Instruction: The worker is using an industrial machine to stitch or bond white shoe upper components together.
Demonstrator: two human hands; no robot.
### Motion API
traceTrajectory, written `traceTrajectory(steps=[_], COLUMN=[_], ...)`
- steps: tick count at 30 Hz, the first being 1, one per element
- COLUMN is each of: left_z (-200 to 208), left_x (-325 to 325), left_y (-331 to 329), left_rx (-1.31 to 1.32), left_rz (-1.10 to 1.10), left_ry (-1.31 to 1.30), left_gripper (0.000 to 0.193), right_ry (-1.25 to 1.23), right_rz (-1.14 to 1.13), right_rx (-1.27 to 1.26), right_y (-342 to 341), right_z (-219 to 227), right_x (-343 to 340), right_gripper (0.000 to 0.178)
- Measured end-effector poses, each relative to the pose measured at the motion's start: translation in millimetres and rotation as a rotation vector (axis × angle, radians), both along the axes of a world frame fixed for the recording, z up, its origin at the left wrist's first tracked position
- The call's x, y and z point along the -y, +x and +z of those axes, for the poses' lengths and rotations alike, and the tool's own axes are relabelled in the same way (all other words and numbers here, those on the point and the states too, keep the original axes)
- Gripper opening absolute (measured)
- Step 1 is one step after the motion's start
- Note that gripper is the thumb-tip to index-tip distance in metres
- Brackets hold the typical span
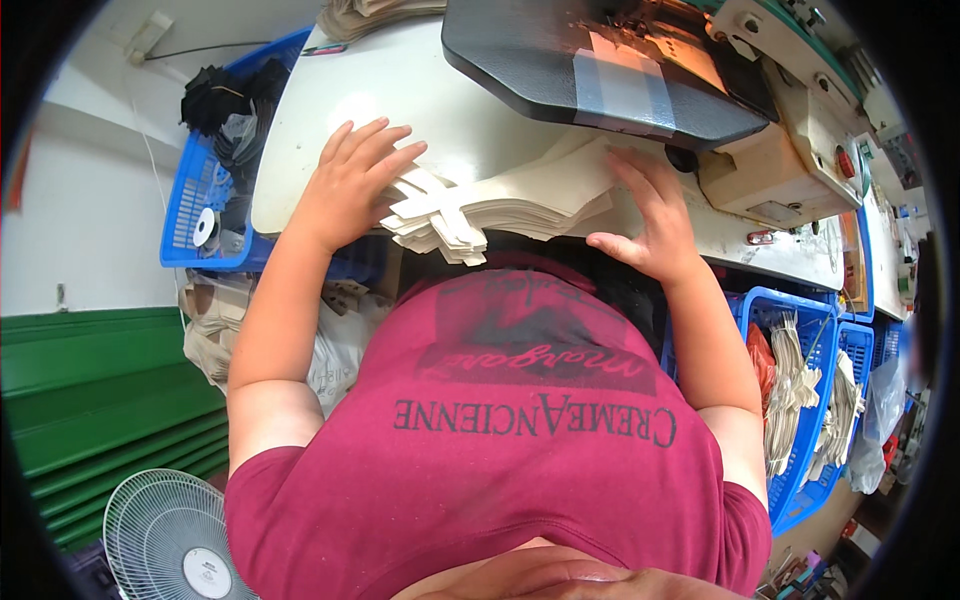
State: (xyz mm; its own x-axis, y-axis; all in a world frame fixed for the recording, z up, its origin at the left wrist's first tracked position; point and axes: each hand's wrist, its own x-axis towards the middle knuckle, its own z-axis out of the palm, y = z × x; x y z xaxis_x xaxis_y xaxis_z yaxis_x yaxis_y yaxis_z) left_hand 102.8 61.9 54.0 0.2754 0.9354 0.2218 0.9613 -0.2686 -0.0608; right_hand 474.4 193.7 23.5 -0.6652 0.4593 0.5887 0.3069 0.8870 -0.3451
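A stack of cream, flat cut pieces (540, 200) lies at the table's front edge, its strap-like, crossed ends toward the left. My left hand (355, 185) is at those ends, palm down with fingers spread. Its thumb side is close against the strips, and whether it touches them I cannot tell. At the stack's wider right end is my right hand (655, 205), its fingers stretched out and its thumb apart. Nothing shows in its grasp. Beyond the stack, a black rounded plate (520, 60) with clear tape across it juts over the white table (330, 90).
A beige machine body (770, 170) stands right of the plate. Blue baskets (800, 400) with bundled cream pieces sit low at the right. Another blue basket (185, 225) at the left holds black pieces and a spool. A fan (165, 530) stands lower left.
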Motion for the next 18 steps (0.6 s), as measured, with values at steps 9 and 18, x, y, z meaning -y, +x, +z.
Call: traceTrajectory(steps=[9,18], left_z=[-16,-45], left_x=[16,40], left_y=[-7,-38], left_rx=[0.117,0.559], left_rz=[0.089,0.187], left_ry=[0.12,0.282], left_gripper=[0.09,0.084], right_ry=[-0.108,-0.399], right_rz=[0.045,-0.026], right_rx=[-0.05,-0.215], right_y=[-7,11], right_z=[-15,-30], right_x=[-8,-12], right_gripper=[0.099,0.096])
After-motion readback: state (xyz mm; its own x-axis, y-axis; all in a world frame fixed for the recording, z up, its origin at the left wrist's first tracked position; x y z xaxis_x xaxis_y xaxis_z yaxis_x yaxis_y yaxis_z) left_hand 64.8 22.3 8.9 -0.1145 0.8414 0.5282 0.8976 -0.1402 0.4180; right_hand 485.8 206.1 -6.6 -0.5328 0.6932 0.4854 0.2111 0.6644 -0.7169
